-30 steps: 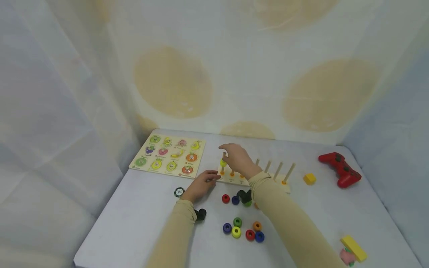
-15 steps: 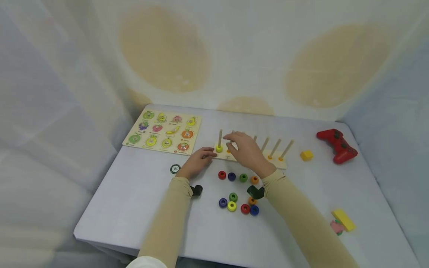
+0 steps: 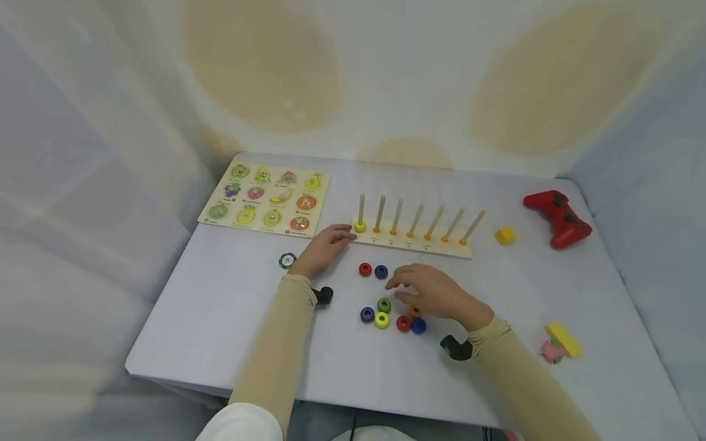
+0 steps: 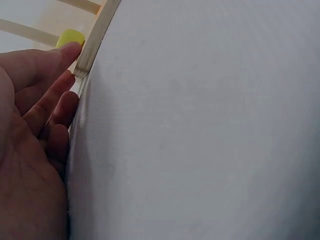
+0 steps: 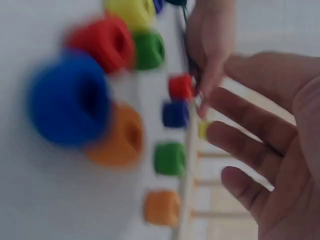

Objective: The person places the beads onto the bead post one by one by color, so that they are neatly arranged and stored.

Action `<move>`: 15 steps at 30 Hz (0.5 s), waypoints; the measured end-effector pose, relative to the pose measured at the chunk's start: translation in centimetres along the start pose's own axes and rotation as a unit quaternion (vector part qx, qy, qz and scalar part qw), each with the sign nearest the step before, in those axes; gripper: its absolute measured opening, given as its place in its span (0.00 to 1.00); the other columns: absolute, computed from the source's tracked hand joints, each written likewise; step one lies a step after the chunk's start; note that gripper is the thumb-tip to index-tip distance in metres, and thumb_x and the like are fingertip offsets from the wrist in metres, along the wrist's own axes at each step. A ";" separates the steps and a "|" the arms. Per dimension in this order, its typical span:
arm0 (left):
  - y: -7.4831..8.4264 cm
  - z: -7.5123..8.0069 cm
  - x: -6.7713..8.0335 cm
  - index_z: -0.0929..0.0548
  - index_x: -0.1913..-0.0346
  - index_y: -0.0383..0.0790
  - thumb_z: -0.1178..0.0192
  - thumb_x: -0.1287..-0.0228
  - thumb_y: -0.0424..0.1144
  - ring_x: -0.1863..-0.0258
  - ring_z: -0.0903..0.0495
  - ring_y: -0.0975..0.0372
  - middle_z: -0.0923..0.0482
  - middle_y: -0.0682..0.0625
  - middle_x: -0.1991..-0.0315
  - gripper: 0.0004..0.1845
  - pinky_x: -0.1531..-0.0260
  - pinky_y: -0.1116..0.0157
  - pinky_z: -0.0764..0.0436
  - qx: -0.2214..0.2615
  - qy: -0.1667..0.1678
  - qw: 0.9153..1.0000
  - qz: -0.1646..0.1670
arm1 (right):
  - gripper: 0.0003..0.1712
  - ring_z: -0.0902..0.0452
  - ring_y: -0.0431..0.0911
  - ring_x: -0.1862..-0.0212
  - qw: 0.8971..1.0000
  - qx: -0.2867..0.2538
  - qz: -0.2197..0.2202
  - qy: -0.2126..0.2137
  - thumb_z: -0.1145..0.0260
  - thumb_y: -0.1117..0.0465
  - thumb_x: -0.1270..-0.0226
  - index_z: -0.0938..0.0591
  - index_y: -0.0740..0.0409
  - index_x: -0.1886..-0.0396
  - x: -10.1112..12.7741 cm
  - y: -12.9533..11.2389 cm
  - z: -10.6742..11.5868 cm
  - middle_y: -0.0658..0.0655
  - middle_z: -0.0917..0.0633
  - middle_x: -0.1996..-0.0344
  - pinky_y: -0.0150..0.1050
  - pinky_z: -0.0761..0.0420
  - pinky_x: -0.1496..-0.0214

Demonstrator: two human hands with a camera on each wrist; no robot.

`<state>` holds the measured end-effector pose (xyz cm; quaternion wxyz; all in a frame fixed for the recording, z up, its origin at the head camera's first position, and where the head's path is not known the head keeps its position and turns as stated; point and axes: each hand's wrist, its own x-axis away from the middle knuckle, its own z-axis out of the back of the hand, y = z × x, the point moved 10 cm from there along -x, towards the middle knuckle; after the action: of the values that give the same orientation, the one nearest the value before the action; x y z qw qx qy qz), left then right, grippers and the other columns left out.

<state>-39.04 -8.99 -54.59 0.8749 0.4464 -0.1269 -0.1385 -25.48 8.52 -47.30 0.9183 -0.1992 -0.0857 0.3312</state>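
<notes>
A pale grey bench fills the lower frame; white drapes with large tan circles hang behind and along both sides, softly lit.

Print on puzzle board and round token, too small to read

The peg board lies across the middle of the table, with one ring on its leftmost peg. The puzzle lies to its left, a block and a gamepad to its right. Loose rings lie before the board. The left hand rests at the board's left end; the right hand is over the rings.
</notes>
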 end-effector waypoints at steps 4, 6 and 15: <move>-0.3 0.0 0.0 0.14 0.43 0.52 0.47 0.21 0.46 0.21 0.40 0.57 0.32 0.57 0.25 0.14 0.20 0.52 0.42 0.000 -0.005 1.000 0.002 | 0.16 0.20 0.41 0.52 0.997 0.024 0.061 0.037 0.25 0.51 0.36 0.12 0.45 0.49 1.2 -1.9 -1.7 0.47 0.15 0.53 0.41 0.16 0.48; -0.6 -0.2 0.1 0.14 0.42 0.52 0.47 0.21 0.46 0.21 0.40 0.57 0.32 0.56 0.25 0.14 0.20 0.52 0.42 -0.002 -0.010 1.000 0.003 | 0.20 0.21 0.42 0.51 0.995 0.041 0.067 0.066 0.23 0.47 0.39 0.13 0.45 0.48 1.8 -2.4 -2.5 0.48 0.16 0.51 0.41 0.16 0.47; -0.2 -0.4 -0.5 0.15 0.41 0.52 0.48 0.21 0.46 0.20 0.41 0.57 0.33 0.56 0.24 0.15 0.20 0.52 0.41 0.000 -0.015 1.000 0.000 | 0.25 0.25 0.51 0.37 0.987 0.059 -0.038 0.142 0.20 0.45 0.45 0.15 0.40 0.47 3.5 -1.0 -4.5 0.51 0.19 0.40 0.52 0.21 0.39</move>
<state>-39.39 -8.64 -55.06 0.8728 0.4442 -0.1403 -0.1455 -20.91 8.65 -50.85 0.9433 -0.1864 0.0576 0.2686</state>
